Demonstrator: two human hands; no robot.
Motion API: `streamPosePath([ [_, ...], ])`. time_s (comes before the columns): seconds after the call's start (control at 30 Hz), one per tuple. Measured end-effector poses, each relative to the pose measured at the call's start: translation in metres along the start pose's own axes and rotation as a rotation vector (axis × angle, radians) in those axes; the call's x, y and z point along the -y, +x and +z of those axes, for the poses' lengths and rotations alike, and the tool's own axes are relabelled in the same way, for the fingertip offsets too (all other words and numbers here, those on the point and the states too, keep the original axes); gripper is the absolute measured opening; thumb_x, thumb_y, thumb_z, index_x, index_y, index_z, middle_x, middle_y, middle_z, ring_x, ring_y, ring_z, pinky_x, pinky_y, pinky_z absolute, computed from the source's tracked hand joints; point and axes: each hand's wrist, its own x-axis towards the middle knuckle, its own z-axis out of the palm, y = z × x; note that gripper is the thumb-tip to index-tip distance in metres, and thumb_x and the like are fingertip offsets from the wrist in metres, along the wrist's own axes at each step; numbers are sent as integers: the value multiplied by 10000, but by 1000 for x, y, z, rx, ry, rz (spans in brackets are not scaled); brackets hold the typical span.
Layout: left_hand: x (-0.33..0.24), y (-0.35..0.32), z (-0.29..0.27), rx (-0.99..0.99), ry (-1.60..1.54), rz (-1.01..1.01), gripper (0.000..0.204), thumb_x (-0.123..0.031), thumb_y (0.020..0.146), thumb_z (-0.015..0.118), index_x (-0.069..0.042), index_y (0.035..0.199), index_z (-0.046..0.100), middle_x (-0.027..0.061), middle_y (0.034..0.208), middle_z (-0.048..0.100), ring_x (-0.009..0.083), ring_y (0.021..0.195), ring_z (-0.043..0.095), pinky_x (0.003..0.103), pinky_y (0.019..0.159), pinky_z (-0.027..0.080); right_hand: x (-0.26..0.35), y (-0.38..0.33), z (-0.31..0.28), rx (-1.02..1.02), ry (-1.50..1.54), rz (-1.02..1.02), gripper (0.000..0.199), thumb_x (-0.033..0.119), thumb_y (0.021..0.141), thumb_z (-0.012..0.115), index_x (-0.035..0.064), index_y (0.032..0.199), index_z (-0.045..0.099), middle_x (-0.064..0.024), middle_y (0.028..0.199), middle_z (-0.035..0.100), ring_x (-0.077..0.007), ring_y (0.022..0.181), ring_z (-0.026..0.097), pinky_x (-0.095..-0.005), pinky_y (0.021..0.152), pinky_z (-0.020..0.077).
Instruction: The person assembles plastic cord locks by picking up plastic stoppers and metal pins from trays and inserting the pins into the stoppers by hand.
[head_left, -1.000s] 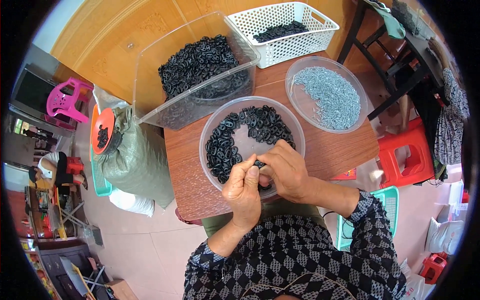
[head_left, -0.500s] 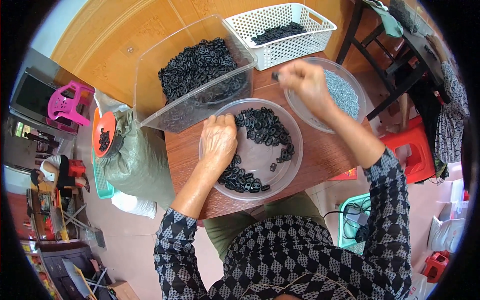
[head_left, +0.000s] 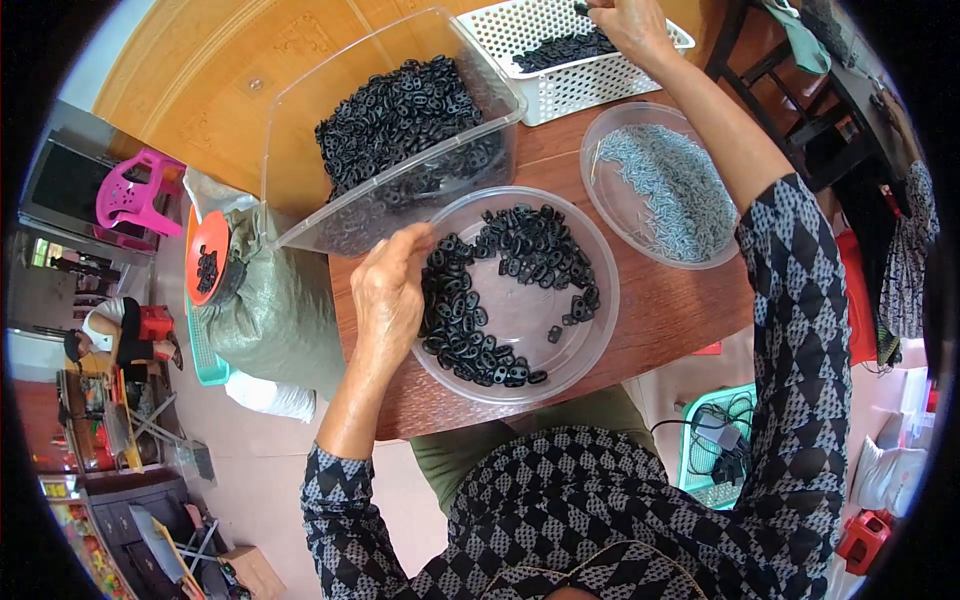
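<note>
My right hand (head_left: 632, 28) is closed over a white perforated basket (head_left: 600, 88), with a small black plastic piece (head_left: 581, 8) at its fingertips. Elongated black pieces (head_left: 565, 48) lie inside the basket. My left hand (head_left: 390, 290) is at the left rim of a clear round tub (head_left: 590, 355), its fingers curled together; whatever they may hold is hidden. Small black two-holed plastic pieces (head_left: 540, 245) form a curved heap along the tub's far and left sides. To the right, a second round tub (head_left: 592, 180) holds many silvery screws (head_left: 670, 190).
A large clear bin (head_left: 390, 185) of black two-holed pieces stands at the back left of the wooden table (head_left: 660, 310). Left of the table are a stuffed sack (head_left: 270, 330) and an orange bowl (head_left: 208, 258). A green basket with cables (head_left: 715, 440) sits on the floor at right.
My right hand has moved up from above the screw tub to the white basket, carrying the black piece. My left hand has drawn back from the heap to the tub's left rim.
</note>
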Motion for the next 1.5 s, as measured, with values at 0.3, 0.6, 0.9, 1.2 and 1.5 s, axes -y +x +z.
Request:
streamPosePath([
  [0.3, -11, -21, 5, 261, 514, 403, 305, -65, 723, 667, -19, 1022, 629, 158, 1145, 604, 330, 1037, 555, 471, 907, 390, 28, -37, 4, -19, 139, -147, 258, 146, 716, 586, 15, 921, 672, -260, 864, 640, -386, 883, 625, -438, 787, 493],
  [0.6, -11, -36, -13, 317, 591, 428, 264, -81, 704, 686, 14, 946, 638, 186, 1151, 596, 315, 1004, 557, 468, 885, 399, 64, -170, 3, 360, 346, -627, 115, 45, 751, 648, 48, 864, 666, -106, 788, 612, -292, 785, 573, -379, 691, 469],
  [0.9, -19, -36, -13, 277, 501, 381, 253, -70, 678, 698, 30, 902, 639, 191, 1133, 604, 328, 950, 560, 436, 843, 425, 89, -210, 52, 569, 296, -724, 101, 78, 647, 688, 58, 729, 632, -95, 701, 526, -291, 743, 508, -389, 659, 427],
  [1.2, -4, -49, -17, 202, 510, 395, 268, -64, 651, 720, 5, 903, 660, 149, 1143, 617, 287, 963, 562, 472, 859, 406, 80, -212, 54, 545, 112, -810, 86, 122, 667, 626, 39, 664, 649, -143, 709, 552, -289, 760, 534, -388, 648, 453],
  [1.5, -11, -51, -22, 155, 487, 359, 222, -83, 663, 726, -13, 869, 678, 126, 1037, 662, 292, 952, 568, 480, 873, 376, 87, -220, 65, 549, 145, -714, 96, 112, 645, 682, 39, 675, 627, -125, 698, 540, -288, 741, 526, -398, 629, 457],
])
